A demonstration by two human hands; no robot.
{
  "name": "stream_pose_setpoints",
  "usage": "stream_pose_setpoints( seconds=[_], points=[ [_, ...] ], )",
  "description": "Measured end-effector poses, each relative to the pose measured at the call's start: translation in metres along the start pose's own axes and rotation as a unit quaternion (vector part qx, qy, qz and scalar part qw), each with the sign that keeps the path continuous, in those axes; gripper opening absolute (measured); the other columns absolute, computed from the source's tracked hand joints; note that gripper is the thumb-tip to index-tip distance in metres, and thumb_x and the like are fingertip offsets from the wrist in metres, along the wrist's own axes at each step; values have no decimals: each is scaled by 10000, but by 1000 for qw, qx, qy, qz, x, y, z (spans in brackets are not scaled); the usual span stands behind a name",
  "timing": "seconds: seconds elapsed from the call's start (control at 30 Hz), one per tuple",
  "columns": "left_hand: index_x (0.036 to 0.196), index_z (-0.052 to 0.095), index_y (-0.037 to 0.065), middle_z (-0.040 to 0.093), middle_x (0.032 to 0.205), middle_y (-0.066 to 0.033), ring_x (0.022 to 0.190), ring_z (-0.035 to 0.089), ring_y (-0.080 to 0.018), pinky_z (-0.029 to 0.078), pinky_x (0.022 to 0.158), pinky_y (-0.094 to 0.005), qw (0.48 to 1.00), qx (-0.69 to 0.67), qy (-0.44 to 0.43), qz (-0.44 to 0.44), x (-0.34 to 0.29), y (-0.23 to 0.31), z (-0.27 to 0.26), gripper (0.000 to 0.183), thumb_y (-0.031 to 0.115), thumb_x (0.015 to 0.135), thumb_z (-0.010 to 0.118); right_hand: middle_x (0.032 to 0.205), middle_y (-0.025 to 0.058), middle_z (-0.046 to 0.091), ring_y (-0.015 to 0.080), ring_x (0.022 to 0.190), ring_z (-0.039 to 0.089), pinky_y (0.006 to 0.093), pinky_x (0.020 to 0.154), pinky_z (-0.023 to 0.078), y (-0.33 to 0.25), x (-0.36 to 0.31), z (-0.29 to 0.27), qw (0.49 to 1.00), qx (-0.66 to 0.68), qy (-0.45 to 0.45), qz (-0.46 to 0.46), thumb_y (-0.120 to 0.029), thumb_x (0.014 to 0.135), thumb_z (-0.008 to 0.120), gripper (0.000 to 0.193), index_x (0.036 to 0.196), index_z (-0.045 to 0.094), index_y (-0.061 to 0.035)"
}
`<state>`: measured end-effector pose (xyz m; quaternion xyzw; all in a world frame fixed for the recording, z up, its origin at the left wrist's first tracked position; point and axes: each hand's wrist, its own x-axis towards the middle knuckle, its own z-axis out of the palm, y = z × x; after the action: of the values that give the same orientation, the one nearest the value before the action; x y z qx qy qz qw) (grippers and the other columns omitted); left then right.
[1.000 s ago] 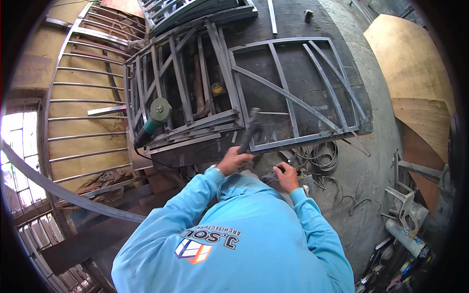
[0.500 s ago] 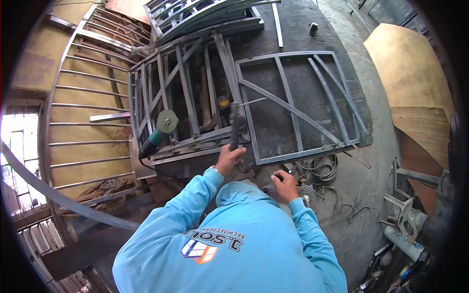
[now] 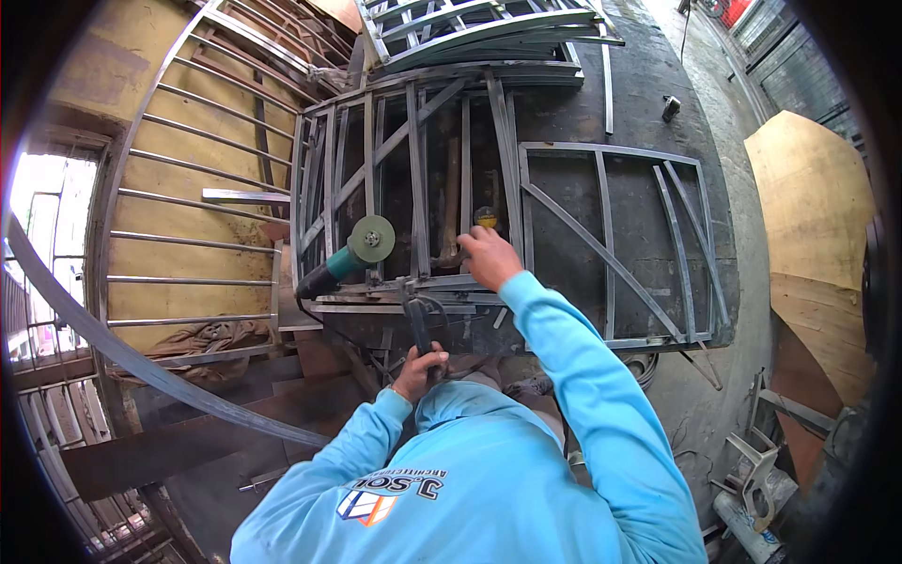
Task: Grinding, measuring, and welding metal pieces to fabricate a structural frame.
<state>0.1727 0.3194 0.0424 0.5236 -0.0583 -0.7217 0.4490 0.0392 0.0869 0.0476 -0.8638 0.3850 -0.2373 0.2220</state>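
My left hand [image 3: 420,372] is wrapped round the dark handle of a welding electrode holder [image 3: 419,324], low in front of my body; no rod shows clearly in its jaws. My right hand [image 3: 490,258] reaches over the near edge of a metal frame [image 3: 418,188], its fingers bent and pressed together. What lies between those fingers is hidden. Right beside the fingertips rests a hammer [image 3: 452,202] with a wooden handle, and a yellow and black tape measure [image 3: 485,217] sits just beyond them. An angle grinder [image 3: 343,258] with a green body and pale disc lies to the left.
A second frame [image 3: 611,254] with a diagonal bar and loose strips lies at right on the dark table [image 3: 648,103]. More frames [image 3: 479,38] are stacked at the back. A barred grille [image 3: 193,193] leans at left; plywood [image 3: 799,207] stands far right.
My right hand has moved up and forward from near my body to the hammer. My left hand has drawn the electrode holder back toward me. The view has shifted left.
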Motion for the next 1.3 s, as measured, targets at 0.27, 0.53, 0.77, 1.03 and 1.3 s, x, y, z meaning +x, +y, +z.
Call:
stream_pose_setpoints(
  seconds=[0.27, 0.53, 0.77, 1.03, 1.3],
  points=[
    [762, 557, 99, 499, 595, -24, 590, 508, -150, 489, 773, -358, 996, -53, -7, 70, -21, -4, -23, 111, 141, 840, 625, 1182, 164, 628, 347, 1124, 578, 422, 977, 463, 10, 54, 18, 933, -37, -355, 53, -84, 784, 633, 268, 1040, 708, -55],
    [805, 554, 102, 539, 654, -35, 645, 534, -161, 466, 842, -385, 993, 23, -95, 71, -11, 30, 1, 79, 131, 843, 617, 1070, 15, 610, 137, 1057, 552, 278, 902, 458, 34, 50, -120, 858, 470, -201, 60, 98, 709, 729, 369, 1041, 639, -36],
    [825, 536, 40, 545, 675, -59, 625, 557, -169, 527, 711, -361, 977, 108, -175, 59, 28, 62, 58, 178, 170, 850, 655, 1165, 125, 634, 232, 1097, 595, 375, 998, 444, 53, -66, -313, 805, 527, 270, -22, -143, 895, 630, 231, 1102, 643, -42],
    [928, 474, 67, 468, 724, -50, 631, 539, -184, 525, 618, -373, 947, 159, -275, -49, 73, 59, 144, 229, 216, 884, 643, 1369, 220, 475, 346, 1208, 487, 549, 1042, 331, -8, -261, -342, 521, 526, 650, 169, -516, 908, 532, 752, 1458, 337, -42],
    [1038, 526, 27, 557, 851, -46, 753, 552, -137, 474, 688, -292, 884, 322, -328, 84, 139, 41, 247, 258, 157, 855, 653, 1390, 179, 417, 203, 882, 499, 323, 696, 455, -37, -370, -193, 484, 579, 617, 223, -292, 871, 628, 725, 1483, 287, -105]
  ],
)
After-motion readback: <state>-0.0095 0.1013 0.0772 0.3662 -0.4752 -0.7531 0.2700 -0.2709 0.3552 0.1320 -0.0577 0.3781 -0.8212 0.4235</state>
